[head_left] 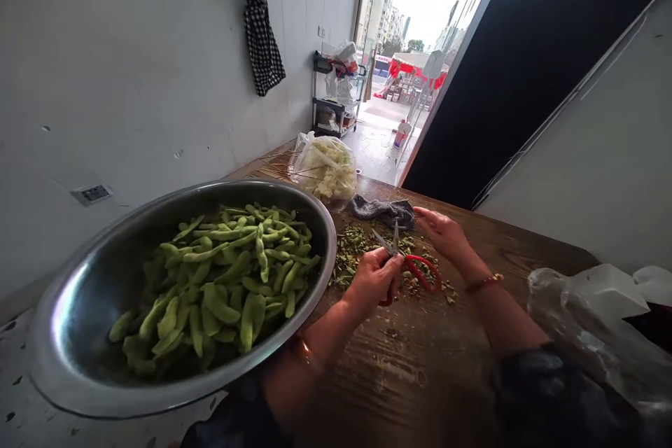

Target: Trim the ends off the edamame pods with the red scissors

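Note:
My left hand [374, 274] is closed around a pair of scissors [424, 274] with red handles, their blades spread and pointing away from me. My right hand [444, 232] is held out flat with the fingers stretched, its fingertips beside a crumpled grey cloth [382, 210]; whether they touch it I cannot tell. Green trimmings [351, 252] lie scattered on the wooden table under and around the scissors. To the left, a large metal bowl [323, 234] holds a heap of green soybean pods [220, 301].
Behind the bowl sits a clear plastic bag [328, 168] of pale, cauliflower-like pieces, with thin sticks nearby. Crumpled clear plastic [572, 308] lies at the right of the wooden table [420, 364]. Farther back, a loaded cart [339, 101] stands near the open doorway.

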Demonstrator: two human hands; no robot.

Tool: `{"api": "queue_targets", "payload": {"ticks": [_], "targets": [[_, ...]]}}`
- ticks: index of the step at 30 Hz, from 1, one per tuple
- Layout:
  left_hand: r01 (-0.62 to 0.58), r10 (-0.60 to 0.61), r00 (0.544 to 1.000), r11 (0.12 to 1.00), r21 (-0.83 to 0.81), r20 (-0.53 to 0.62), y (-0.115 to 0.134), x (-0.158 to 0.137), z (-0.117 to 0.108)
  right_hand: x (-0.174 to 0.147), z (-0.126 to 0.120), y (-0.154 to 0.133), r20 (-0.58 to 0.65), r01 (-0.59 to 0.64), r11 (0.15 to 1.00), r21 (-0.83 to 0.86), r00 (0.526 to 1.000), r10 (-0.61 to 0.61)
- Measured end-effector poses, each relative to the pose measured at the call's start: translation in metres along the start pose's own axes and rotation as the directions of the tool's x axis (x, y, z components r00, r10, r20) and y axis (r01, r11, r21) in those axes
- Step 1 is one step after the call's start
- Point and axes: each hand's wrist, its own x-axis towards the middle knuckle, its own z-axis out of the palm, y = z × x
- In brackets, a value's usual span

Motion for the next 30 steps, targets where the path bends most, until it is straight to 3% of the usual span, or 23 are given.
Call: {"api": "queue_targets", "payload": {"ticks": [5, 8, 11, 13, 16, 22, 26, 30], "targets": [[0.024, -0.026, 0.999, 0.997, -0.075, -0.03, -0.005, 0.003, -0.004, 0.072, 0.055, 0.005, 0.054, -0.009, 1.0, 0.012, 0.999, 0.008], [0.018, -0.022, 0.998, 0.996, -0.083, -0.053, -0.005, 0.004, -0.006, 0.085, 0.078, 0.009, 0.064, -0.05, 0.995, 0.085, 0.997, 0.045], [0.004, -0.013, 0.994, 0.997, -0.082, -0.108, -0.004, 0.005, -0.007, 0.083, 0.083, 0.012, 0.068, -0.128, 0.977, 0.173, 0.991, 0.118], [0.002, -0.008, 0.992, 0.999, -0.046, -0.129, -0.005, 0.006, -0.009, 0.078, 0.072, 0.013, 0.037, -0.178, 0.952, 0.249, 0.984, 0.174], [0.018, -0.015, 0.994, 0.999, 0.03, -0.104, -0.008, 0.008, -0.009, 0.07, 0.036, 0.007, -0.062, -0.22, 0.904, 0.366, 0.964, 0.259], [0.106, -0.106, 0.994, 0.994, 0.016, -0.001, -0.007, 0.005, -0.006, 0.045, -0.038, -0.028, -0.183, -0.172, 0.78, 0.602, 0.921, 0.344], [0.046, -0.043, 0.995, 0.998, -0.036, 0.085, -0.004, 0.003, -0.006, 0.008, -0.074, -0.046, -0.336, -0.109, 0.726, 0.679, 0.833, 0.439], [0.023, -0.008, 0.977, 0.997, -0.07, 0.212, -0.002, 0.002, -0.005, -0.047, -0.097, -0.062, -0.312, -0.11, 0.708, 0.697, 0.843, 0.438]]}}
